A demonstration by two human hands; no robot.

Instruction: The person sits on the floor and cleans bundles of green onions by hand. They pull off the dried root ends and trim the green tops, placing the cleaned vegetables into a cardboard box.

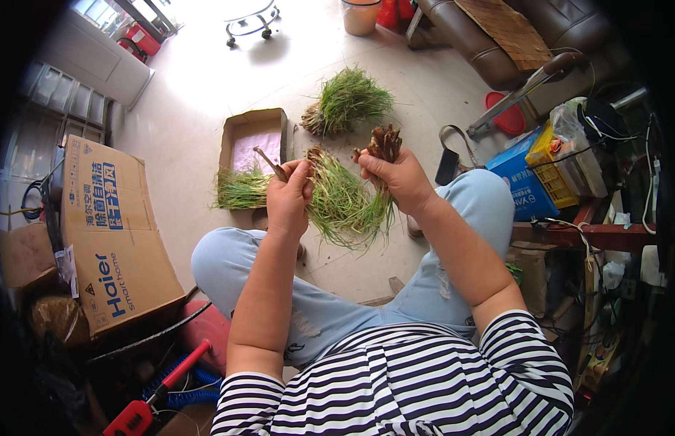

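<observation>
My left hand point(289, 191) is shut on a thin brown stalk point(268, 162), which sticks up and to the left from the fingers. In my right hand point(400, 177) is a bundle of grassy green plants point(385, 143), its brown root ends upward and leaves hanging below the fist. Between and beneath my hands, a loose heap of the same plants point(340, 191) lies on the floor. Another heap point(356, 101) rests farther away. Just beyond my left hand stands a shallow cardboard box point(254, 116) with a pink-lined bottom and green leaves point(242, 188) at its near end.
A large Haier carton point(117, 234) stands at left, near a red-handled tool point(179, 365). On the right are a dark strapped object point(448, 165), a blue box point(520, 174), a yellow crate point(553, 163) and a red lid point(505, 113). A brown sofa point(468, 43) and a bucket point(361, 16) stand farther off.
</observation>
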